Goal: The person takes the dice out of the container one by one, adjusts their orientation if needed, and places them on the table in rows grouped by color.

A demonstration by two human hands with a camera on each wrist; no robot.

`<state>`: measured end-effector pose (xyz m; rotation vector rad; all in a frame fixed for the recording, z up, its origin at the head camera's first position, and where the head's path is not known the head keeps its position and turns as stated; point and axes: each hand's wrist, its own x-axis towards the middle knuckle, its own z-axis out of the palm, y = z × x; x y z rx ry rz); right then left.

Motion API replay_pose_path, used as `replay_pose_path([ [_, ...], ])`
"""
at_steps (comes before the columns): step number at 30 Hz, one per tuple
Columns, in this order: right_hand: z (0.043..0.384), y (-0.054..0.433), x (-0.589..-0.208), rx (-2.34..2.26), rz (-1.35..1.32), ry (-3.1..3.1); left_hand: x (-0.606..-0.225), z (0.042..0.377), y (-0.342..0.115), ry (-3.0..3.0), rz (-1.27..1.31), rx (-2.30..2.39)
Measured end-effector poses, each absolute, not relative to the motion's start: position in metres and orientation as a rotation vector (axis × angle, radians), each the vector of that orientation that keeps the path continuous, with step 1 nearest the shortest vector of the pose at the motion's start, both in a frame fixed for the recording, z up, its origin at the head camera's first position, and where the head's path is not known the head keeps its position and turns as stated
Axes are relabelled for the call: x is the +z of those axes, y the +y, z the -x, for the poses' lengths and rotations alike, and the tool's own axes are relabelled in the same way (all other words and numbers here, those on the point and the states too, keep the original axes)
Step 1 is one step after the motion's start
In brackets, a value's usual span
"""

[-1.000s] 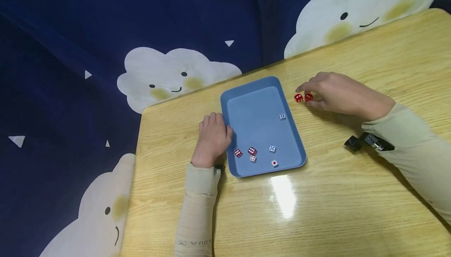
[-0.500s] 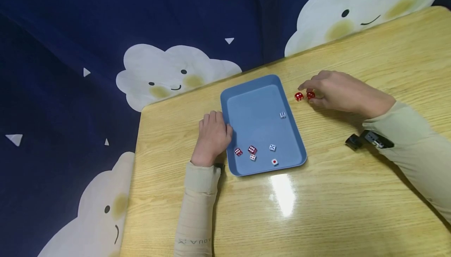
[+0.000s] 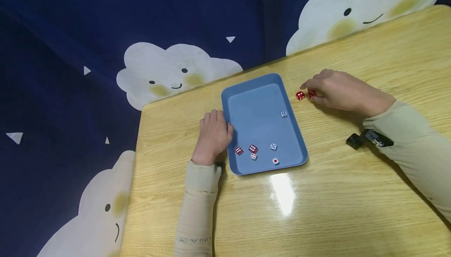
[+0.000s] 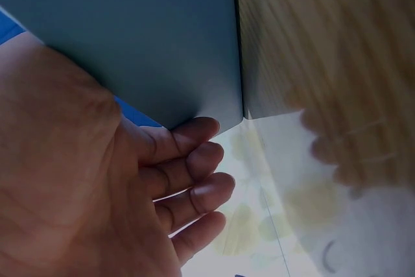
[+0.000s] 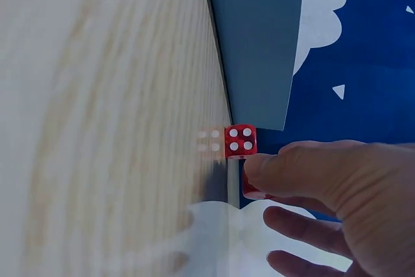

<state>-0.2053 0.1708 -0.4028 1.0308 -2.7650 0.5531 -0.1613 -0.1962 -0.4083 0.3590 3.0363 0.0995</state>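
Note:
In the head view my left hand [image 3: 213,136] holds the left wall of a blue tray [image 3: 260,171], its thumb over the rim. The left wrist view shows its fingers [image 4: 211,189] bent beside the tray's outer wall [image 4: 149,37]. My right hand [image 3: 340,92], to the right of the tray, pinches a red die [image 3: 311,93] between thumb and forefinger; the thumb hides most of that die [image 5: 249,188] in the right wrist view. Just left of it, a second red die [image 3: 300,95] sits on the table, four white pips showing in the right wrist view.
Inside the tray lie two dark red dice, one [image 3: 253,148] beside a white die [image 3: 253,156], and several more white dice, one [image 3: 284,114] near the right wall. A patterned navy curtain [image 3: 197,10] hangs behind the wooden table [image 3: 338,206].
The pinched red die has shifted slightly right with my right hand, widening the gap to the other red die. My left hand stays on the tray.

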Motion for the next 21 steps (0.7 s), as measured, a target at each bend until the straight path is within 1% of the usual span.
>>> replay_pose_path([
  [21, 0.222, 0.169, -0.408, 0.593, -1.039, -2.792, -0.41, 0.162, -0.198, 3.027, -0.346, 0.135],
])
